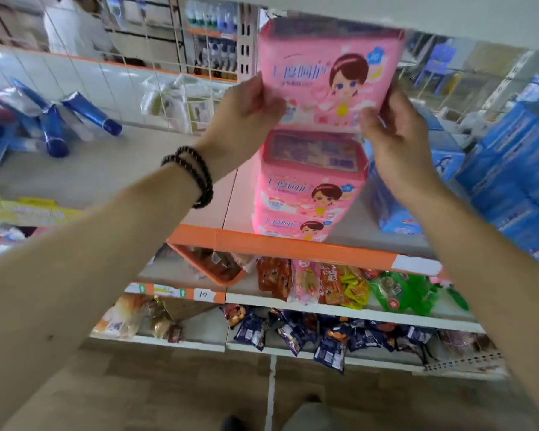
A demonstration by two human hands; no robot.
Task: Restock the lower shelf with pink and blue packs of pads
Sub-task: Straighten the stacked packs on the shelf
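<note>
both hands, left (pixel 246 119) and right (pixel 395 135), grip a pink pack (pixel 327 79) above the stack (pixel 305 194). risk: off-centre set-down tips stack off shelf (pixel 293 244) edge.

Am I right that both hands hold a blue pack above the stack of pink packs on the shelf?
Not quite: the head view shows the held pack is pink, not blue. The left hand and right hand do grip it above the pink stack on the shelf.
</note>
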